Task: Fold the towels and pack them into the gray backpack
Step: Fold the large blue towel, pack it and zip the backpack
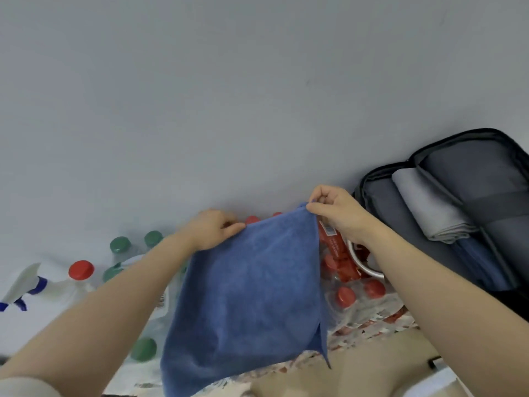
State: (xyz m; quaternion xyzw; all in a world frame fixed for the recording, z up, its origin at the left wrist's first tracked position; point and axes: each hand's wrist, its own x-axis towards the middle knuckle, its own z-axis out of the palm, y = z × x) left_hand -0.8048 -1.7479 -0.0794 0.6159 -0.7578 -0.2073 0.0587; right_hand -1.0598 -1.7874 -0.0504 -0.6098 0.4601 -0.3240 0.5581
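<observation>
A blue towel [252, 296] hangs in the air in front of me, spread between both hands. My left hand [213, 229] pinches its upper left corner. My right hand [333, 209] pinches the upper right corner, slightly higher. The gray backpack [486, 179] lies open at the right against the wall. A folded light gray towel [429, 207] lies inside it, and a folded blue towel [481, 267] sits below that in the same compartment.
Behind the hanging towel stand packs of bottles with red caps [346, 296] and green caps [120, 245]. A spray bottle [25, 285] with a white and blue head sits at the far left. A pale wall [229, 96] fills the upper view.
</observation>
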